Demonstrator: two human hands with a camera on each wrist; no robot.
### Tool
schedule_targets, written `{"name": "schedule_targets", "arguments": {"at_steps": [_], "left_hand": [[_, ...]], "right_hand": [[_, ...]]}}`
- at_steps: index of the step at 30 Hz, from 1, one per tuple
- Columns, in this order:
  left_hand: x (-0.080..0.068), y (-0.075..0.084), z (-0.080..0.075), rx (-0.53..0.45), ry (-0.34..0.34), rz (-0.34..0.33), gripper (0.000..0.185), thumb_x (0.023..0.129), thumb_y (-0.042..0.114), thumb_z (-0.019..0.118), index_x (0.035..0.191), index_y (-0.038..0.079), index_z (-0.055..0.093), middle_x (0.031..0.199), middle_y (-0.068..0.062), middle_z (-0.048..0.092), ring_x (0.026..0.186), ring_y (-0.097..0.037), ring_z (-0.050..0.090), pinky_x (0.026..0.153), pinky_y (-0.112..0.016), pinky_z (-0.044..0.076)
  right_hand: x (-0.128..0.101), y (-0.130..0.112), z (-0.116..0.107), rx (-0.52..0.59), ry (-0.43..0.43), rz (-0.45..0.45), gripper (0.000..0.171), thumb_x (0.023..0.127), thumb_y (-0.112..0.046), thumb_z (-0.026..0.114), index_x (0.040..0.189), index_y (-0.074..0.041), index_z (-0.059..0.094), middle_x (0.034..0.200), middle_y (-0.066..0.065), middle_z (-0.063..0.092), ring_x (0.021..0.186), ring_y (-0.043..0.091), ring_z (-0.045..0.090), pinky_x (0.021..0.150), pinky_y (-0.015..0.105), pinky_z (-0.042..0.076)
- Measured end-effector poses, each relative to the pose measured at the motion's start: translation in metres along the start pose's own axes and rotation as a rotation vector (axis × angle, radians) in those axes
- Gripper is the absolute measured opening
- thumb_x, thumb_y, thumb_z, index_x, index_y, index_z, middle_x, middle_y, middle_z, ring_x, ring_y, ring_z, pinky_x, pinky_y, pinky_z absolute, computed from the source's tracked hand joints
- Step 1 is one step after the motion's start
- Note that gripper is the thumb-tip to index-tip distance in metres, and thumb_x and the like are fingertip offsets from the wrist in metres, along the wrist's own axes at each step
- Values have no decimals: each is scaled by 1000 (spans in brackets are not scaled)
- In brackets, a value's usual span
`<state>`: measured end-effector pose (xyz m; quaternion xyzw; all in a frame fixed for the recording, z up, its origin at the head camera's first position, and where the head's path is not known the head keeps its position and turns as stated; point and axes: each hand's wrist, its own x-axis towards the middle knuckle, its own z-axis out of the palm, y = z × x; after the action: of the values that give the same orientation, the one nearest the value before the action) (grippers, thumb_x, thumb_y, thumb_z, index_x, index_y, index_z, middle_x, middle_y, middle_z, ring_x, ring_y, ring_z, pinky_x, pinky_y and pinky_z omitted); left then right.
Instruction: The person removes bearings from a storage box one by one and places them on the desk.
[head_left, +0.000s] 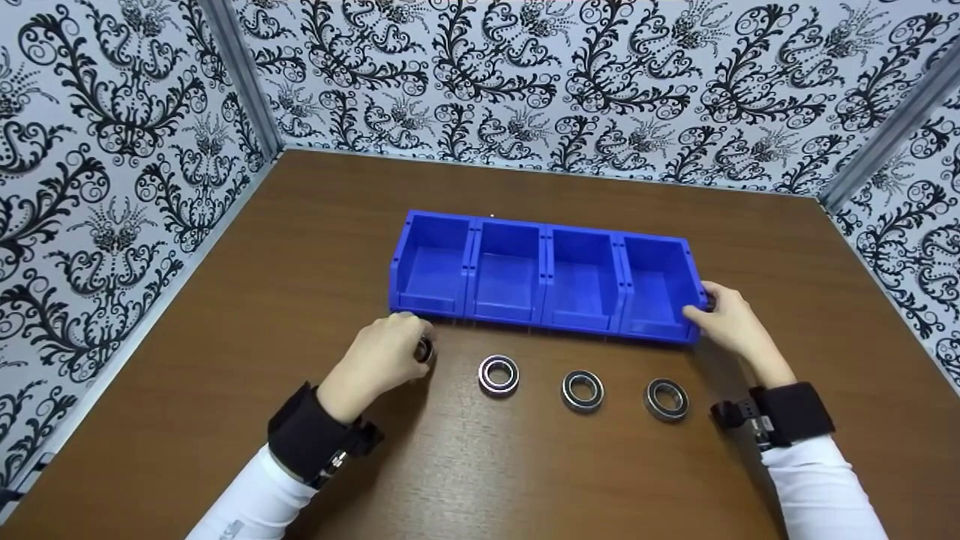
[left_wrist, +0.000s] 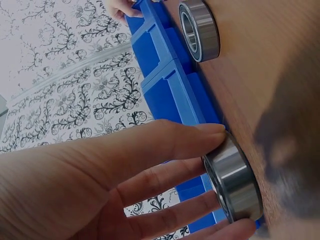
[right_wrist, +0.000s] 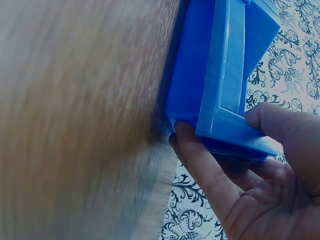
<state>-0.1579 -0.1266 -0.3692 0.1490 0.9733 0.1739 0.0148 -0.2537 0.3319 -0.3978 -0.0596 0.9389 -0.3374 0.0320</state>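
Note:
In the head view my left hand [head_left: 384, 352] pinches a steel ball bearing [head_left: 424, 349] in front of the leftmost compartment of a blue four-part bin [head_left: 506, 319]. The left wrist view has the thumb and fingers round the rim of that bearing [left_wrist: 237, 182], which touches or nearly touches the table. My right hand [head_left: 726, 319] grips the bin's right end, thumb on the upper edge of the side wall; in the right wrist view its fingers [right_wrist: 200, 160] lie along the outside of the bin [right_wrist: 220, 100]. The bin's compartments hold nothing.
Three more bearings lie flat in a row before the bin: one left [head_left: 498, 375], one in the middle [head_left: 582, 391] and one right [head_left: 665, 399]. The brown table [head_left: 525, 480] is bordered by walls with black-and-white patterned paper [head_left: 517, 82].

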Motion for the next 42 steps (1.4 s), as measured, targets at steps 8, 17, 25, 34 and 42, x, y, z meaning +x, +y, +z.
{"name": "schedule_targets", "arguments": {"at_steps": [8,17,25,34,42], "left_hand": [[-1,-1,3,6,-2,6,15,74,1,77,87,8,74,94,-17,73,92,-40,72,72,-55,60],[-4,0,6,-1,-12,0,17,73,0,79,88,7,75,93,-16,73,91,-40,71,70,-54,59],[-5,0,7,11,-11,10,18,71,-2,79,85,6,73,91,-16,72,88,-40,71,69,-53,59],[-4,-3,10,11,-25,-6,20,71,-1,81,88,6,74,93,-16,73,90,-41,72,72,-54,61],[-2,-6,15,8,-2,3,19,70,0,82,85,7,73,89,-14,72,88,-41,72,70,-54,60]], "right_hand": [[-1,-1,0,12,-4,3,55,96,-8,56,142,19,43,108,32,67,72,3,59,59,17,51],[0,2,0,2,-4,-7,55,97,-9,56,142,19,43,115,38,66,76,2,61,59,16,52],[-1,2,0,0,-2,-11,56,97,-9,57,143,20,41,113,38,66,75,4,61,58,17,51],[-1,0,1,-8,10,-21,53,96,-8,57,140,19,45,105,32,68,71,3,59,58,17,50],[-1,1,0,-3,3,-12,53,96,-8,57,140,19,44,107,33,68,71,3,59,57,17,51]]}}
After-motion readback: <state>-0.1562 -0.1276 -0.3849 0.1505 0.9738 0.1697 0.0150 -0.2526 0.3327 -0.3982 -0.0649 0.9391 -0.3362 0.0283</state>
